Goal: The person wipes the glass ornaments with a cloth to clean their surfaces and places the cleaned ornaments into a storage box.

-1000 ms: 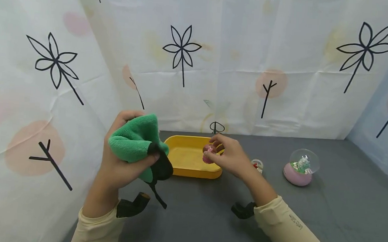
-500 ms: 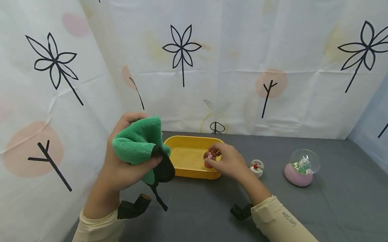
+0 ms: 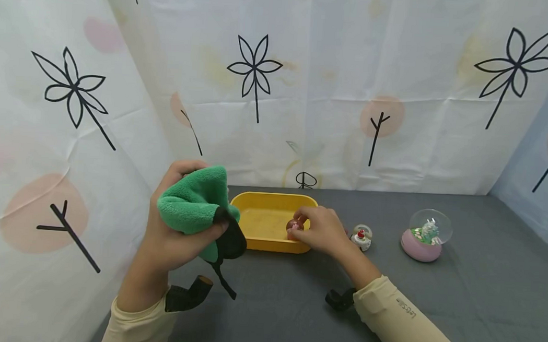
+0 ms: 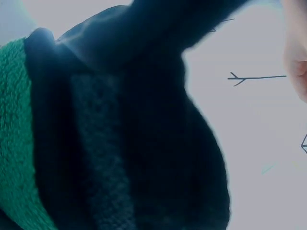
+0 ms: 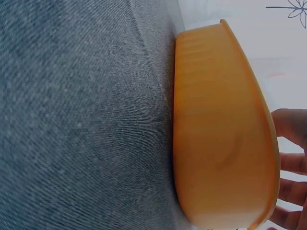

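Raised at the left in the head view, my left hand grips a folded green plush cloth with a black edge and a dangling black strap. In the left wrist view its dark part fills most of the frame beside the green pile. My right hand pinches a small pink snow globe between thumb and fingers, low inside the right end of the yellow tray. From the right wrist, the tray's outer wall hides the globe, and the fingers show over its rim.
Right of the tray stands a small white snow globe with a red figure. Farther right is a larger snow globe on a pink base. A patterned white curtain rises behind the grey tabletop.
My right hand has lowered the small pink snow globe into the tray's right end. The left hand, still gripping the cloth, has shifted slightly right.
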`<action>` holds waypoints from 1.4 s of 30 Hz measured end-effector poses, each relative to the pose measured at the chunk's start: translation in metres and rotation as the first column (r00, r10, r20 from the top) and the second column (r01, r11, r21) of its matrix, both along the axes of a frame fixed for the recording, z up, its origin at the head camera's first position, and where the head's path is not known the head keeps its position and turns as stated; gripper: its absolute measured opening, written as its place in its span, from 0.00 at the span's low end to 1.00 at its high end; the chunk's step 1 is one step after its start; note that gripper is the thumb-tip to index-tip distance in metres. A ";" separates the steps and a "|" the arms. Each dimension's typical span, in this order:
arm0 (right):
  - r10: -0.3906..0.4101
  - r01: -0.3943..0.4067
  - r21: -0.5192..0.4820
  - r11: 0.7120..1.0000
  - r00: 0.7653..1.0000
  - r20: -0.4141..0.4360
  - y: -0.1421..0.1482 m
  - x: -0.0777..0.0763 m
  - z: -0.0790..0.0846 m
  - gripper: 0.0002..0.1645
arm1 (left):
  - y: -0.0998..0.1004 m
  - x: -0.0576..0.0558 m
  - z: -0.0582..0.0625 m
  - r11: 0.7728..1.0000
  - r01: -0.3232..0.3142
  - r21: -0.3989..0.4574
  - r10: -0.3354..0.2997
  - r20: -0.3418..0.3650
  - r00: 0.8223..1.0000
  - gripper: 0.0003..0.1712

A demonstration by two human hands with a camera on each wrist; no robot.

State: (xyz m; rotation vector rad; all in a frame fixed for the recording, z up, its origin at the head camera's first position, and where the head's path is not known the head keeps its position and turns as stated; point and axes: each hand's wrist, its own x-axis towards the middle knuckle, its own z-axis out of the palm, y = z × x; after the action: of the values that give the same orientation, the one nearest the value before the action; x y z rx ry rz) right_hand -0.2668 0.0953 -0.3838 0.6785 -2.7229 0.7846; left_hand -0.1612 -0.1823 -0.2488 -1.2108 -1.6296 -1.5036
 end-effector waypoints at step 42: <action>-0.023 0.025 -0.022 0.999 0.997 0.072 0.032 0.011 0.029 0.23 | 0.004 -0.002 -0.004 0.999 -0.026 -0.033 0.027 0.015 1.000 0.38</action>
State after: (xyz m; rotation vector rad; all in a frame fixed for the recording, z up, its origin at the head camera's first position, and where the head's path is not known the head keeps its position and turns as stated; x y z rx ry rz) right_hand -0.2561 0.1274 -0.3544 0.6237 -2.7757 0.8490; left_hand -0.1629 -0.1779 -0.2533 -1.1933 -1.6807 -1.4787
